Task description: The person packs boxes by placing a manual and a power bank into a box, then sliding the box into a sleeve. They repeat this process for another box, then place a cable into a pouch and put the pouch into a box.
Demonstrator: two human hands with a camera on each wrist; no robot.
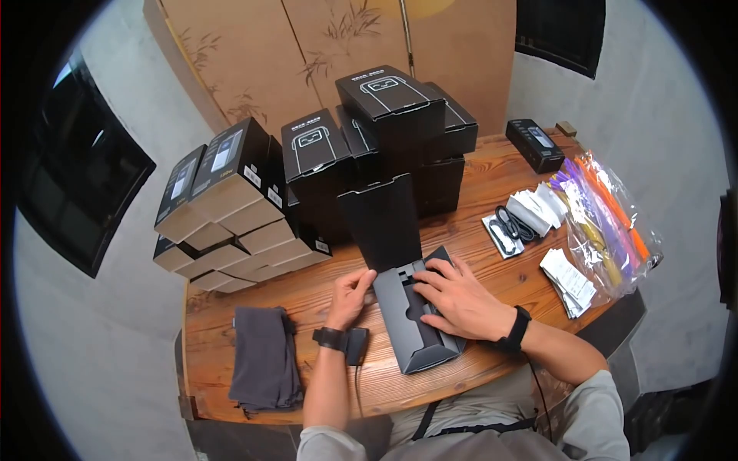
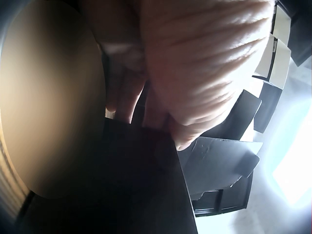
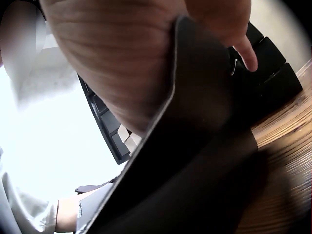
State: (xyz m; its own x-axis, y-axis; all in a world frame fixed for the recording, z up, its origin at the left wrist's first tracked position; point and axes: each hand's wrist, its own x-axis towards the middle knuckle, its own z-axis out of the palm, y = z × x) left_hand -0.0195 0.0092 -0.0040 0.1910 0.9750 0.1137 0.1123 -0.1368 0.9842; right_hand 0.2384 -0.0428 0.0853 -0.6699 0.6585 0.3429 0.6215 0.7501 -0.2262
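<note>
An open black box (image 1: 398, 323) lies on the table with its lid (image 1: 383, 223) raised at the far end. My left hand (image 1: 350, 298) holds the box's upper left corner between thumb and fingers; the left wrist view shows that hand's fingers (image 2: 127, 97) at the edge of a dark panel (image 2: 141, 180). Spread over the inside, my right hand (image 1: 461, 303) has its fingertips on the dark insert near the far end and the right side. In the right wrist view, the palm (image 3: 117, 58) is beside a box flap (image 3: 200, 73). What lies under the right fingers is hidden.
Stacked black boxes (image 1: 392, 100) stand behind, with pale-sided boxes (image 1: 238, 207) at the left. Folded grey cloth (image 1: 264, 357) lies front left. To the right are a small black box (image 1: 534, 146), a coiled cable (image 1: 511, 224), white papers (image 1: 567, 280) and bagged colourful strips (image 1: 607, 223).
</note>
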